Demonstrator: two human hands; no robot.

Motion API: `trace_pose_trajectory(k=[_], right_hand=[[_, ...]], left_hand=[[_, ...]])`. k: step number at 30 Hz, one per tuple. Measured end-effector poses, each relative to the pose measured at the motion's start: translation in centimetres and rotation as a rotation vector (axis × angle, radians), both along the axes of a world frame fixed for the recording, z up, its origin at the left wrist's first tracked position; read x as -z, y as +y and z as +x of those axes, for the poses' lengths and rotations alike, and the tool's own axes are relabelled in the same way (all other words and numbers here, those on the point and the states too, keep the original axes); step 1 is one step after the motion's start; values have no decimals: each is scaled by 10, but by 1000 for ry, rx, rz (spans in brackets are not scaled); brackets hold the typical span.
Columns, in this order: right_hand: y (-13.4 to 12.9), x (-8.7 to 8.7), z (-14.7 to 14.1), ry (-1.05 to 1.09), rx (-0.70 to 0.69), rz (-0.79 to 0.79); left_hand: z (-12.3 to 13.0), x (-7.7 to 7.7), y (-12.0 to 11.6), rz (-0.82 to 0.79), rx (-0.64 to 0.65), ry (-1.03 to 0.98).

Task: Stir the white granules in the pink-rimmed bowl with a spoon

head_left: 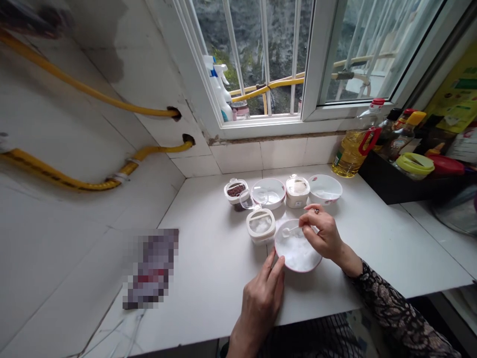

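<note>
My right hand [323, 232] pinches the handle of a small white spoon [286, 232], whose tip is over a bowl [302, 271] with a pinkish rim. White grainy stuff [298, 251] that looks like salt or sugar lies in this bowl. With its fingertips, my left hand [264, 293] grips the bowl's near left rim. Just left of the bowl is a clear jar [261, 239] of white contents, its see-through lid [255, 200] flipped up. Behind it stand a jar [236, 191] of dark reddish grains and a jar [297, 193] of pale powder.
Two more white bowls [269, 193] stand along the back, the right one [325, 189] beside the powder jar. An oil bottle [349, 154] and a black rack [385, 179] of condiments are at the right. Left lies a blurred-out packet [152, 268]. Yellow pipes [93, 186] run along the left wall.
</note>
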State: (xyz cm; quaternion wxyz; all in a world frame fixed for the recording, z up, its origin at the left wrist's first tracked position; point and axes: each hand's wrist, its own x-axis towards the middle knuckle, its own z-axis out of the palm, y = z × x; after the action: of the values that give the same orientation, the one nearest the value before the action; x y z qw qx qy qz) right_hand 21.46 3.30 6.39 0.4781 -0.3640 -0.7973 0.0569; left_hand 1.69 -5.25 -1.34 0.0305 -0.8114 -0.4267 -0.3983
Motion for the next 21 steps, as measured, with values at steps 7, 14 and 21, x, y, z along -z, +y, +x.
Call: trace_pose_trajectory(k=[7, 14, 21], right_hand=[[-1, 7, -6, -78, -106, -99], [-6, 3, -5, 71, -164, -328], [-8, -6, -5, 253, -122, -610]], left_hand=[[1, 1, 1, 20, -6, -10], [1, -1, 0, 12, -2, -7], [0, 1, 0, 8, 6, -22]])
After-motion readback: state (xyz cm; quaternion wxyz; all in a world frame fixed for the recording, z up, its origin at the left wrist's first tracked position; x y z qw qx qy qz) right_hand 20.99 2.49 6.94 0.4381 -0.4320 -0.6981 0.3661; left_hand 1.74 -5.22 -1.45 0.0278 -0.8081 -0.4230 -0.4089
